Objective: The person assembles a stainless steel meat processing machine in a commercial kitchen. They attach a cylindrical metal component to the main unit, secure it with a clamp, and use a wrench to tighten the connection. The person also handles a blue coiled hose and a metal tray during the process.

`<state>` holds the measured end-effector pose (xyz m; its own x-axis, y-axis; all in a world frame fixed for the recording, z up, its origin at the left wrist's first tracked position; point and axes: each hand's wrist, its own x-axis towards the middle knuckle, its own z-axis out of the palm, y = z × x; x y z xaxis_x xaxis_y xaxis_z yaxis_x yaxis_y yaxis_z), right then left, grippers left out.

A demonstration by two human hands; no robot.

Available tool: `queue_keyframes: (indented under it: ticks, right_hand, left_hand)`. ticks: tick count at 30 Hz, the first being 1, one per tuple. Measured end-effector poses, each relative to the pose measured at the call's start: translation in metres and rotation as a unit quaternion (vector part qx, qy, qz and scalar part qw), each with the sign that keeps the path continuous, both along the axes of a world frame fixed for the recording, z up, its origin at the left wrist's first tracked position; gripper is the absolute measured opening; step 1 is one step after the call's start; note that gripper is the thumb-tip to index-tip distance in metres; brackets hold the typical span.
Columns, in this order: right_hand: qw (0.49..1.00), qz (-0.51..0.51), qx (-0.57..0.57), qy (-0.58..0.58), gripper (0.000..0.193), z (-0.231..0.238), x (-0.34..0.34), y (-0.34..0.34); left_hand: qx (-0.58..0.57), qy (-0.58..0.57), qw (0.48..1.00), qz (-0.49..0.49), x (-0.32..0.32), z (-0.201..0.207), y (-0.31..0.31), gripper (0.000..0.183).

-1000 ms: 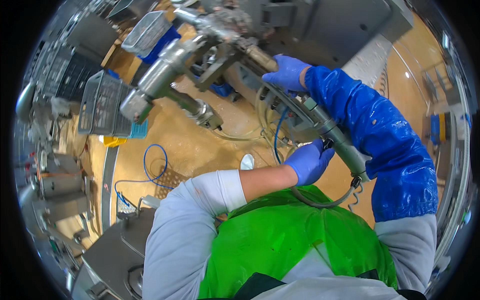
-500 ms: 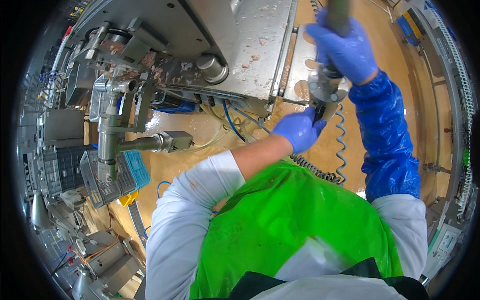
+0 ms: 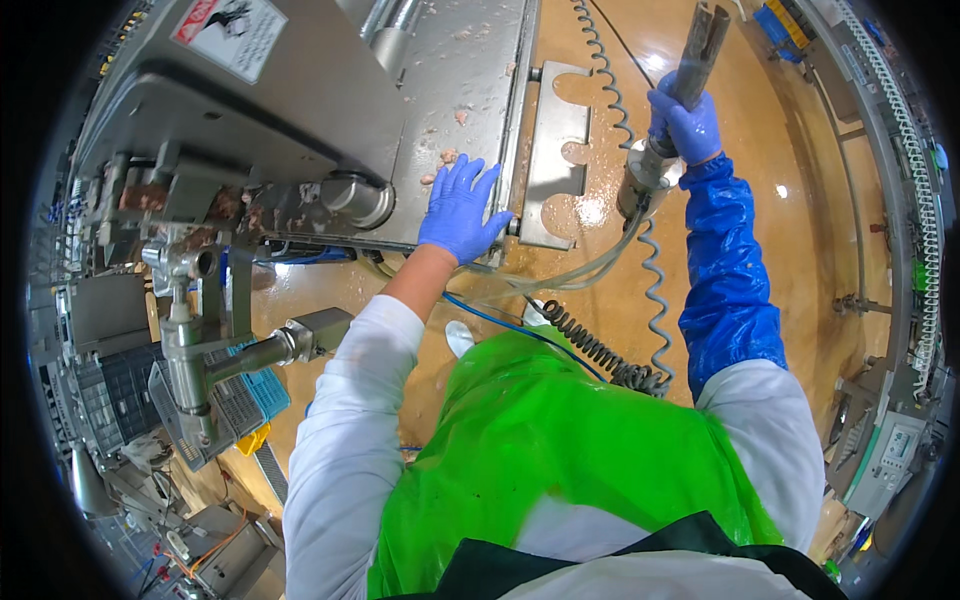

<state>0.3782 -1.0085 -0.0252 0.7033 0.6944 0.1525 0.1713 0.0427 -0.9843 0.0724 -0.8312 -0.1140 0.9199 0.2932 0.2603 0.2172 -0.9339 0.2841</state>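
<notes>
My gloved left hand [image 3: 460, 212] lies with spread fingers on the corner of a steel machine table [image 3: 468, 75], beside pinkish meat scraps. It holds nothing. My right hand [image 3: 690, 125], in a blue glove and sleeve, is wrapped round the shaft of a steel tubular tool [image 3: 703, 55]. The tool stands tilted, its open, slotted tube end up and its thicker round body [image 3: 652, 178] below the hand. Clear hoses [image 3: 600, 268] run from near that body toward the machine; a grey coiled hose [image 3: 655, 285] hangs beneath it.
A steel bracket with round notches [image 3: 555, 155] juts from the table's right side. Pipe fittings [image 3: 190, 345] stand out at the left, above grey and blue crates [image 3: 262, 385]. More coiled hose [image 3: 590, 340] hangs before my green apron. The tan floor looks wet.
My left hand has let go of the tool's lower end and moved left onto the table corner. My right hand keeps its hold on the tool. The view has shifted.
</notes>
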Motion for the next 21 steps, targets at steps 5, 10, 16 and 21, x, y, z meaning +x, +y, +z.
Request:
queue_keyframes:
  ticks: [5,10,16,21]
  right_hand:
    - [0.999,0.04,0.011,0.013,0.02,-0.033,0.003,0.026]
    - [0.989,0.136,-0.003,0.053,0.016,-0.061,0.005,0.051]
    - [0.988,0.14,0.011,0.068,0.009,-0.058,-0.019,0.053]
    - [0.978,0.169,0.019,0.121,0.011,-0.059,-0.017,0.052]
  left_hand:
    - [-0.026,-0.011,1.0,0.003,0.011,-0.004,0.007,0.057]
    - [-0.028,-0.003,1.0,0.005,0.014,0.001,0.007,0.056]
    - [-0.03,-0.007,0.999,0.007,0.017,0.0,0.006,0.056]
    - [-0.036,-0.001,0.999,0.006,0.019,0.001,0.006,0.058]
